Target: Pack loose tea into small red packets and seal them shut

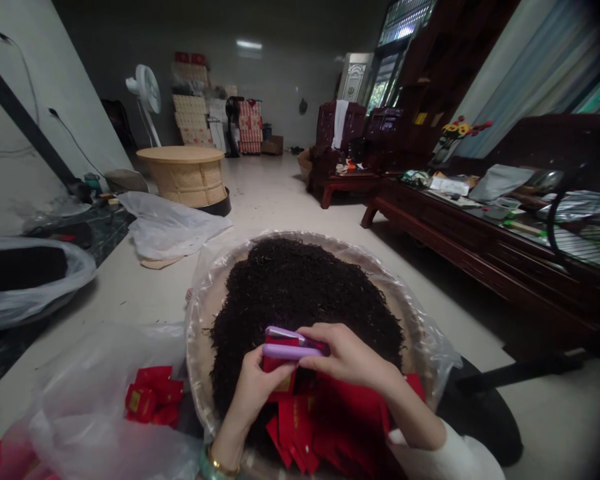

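Pale floor (280, 193), tea tray (196, 347) | left hand (258, 390) fingers pinch red packet (279, 381) | right hand (351, 360) fingers pressed together on purple sealer (289, 345) — a skewed clamp may leave the seam open

I hold my bare left hand (260, 390) upright, fingers curled tight; my bare right hand (350, 360) meets it, fingertips pinching.

A thin gold bangle (223, 465) sat on the wrist of the left hand (253, 387), a pale green bracelet (205, 470) lay just beside it (only partly visible at the bottom edge), the right hand (347, 357) was bare, a white sleeve (445, 460) covered its forearm further up.
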### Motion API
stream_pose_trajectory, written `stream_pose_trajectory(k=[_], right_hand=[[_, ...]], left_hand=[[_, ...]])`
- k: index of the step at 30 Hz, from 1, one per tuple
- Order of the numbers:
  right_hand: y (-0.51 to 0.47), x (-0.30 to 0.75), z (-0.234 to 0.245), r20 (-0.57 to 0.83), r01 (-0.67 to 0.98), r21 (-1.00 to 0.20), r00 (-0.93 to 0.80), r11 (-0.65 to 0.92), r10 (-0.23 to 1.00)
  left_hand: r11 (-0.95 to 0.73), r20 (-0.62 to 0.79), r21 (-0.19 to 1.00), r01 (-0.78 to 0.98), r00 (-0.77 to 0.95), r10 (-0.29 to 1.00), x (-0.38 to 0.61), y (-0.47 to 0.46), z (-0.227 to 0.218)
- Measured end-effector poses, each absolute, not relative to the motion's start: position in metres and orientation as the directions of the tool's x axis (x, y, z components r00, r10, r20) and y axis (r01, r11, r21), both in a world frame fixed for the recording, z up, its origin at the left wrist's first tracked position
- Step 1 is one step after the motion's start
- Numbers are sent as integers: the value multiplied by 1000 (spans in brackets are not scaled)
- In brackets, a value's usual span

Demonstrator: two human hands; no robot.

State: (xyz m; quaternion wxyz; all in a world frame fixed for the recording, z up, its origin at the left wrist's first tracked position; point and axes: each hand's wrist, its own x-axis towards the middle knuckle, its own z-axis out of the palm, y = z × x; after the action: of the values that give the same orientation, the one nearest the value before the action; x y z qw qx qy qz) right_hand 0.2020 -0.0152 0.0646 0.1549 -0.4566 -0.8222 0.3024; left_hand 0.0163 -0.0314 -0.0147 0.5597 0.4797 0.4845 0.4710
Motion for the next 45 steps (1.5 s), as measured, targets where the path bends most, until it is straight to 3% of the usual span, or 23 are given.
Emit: stream_pose_trajectory(k=[15,26,32,35,41,45], right_hand=[[-17,196,64,15,714,-538,-523,448,852],[-12,192,63,-5,666,-617,-536,419,844],[-7,193,59,-25,660,-640,-530,393,848],[-4,193,55,-32,649,-666,-517,367,856],[0,194,50,-24,638,-685,-502,351,865],[2,195,46,-14,637,-693,-478,336,878]], left_hand=[[230,-224,970,-77,73,972,16,-31,-10],[253,-246,966,-54,109,963,20,-32,-11],[209,-202,891,-403,59,978,20,-27,-3],[239,-233,856,-458,70,970,21,-21,0],[248,-241,858,-450,73,968,22,-13,2],[332,-282,893,-304,198,939,20,-15,-4]])
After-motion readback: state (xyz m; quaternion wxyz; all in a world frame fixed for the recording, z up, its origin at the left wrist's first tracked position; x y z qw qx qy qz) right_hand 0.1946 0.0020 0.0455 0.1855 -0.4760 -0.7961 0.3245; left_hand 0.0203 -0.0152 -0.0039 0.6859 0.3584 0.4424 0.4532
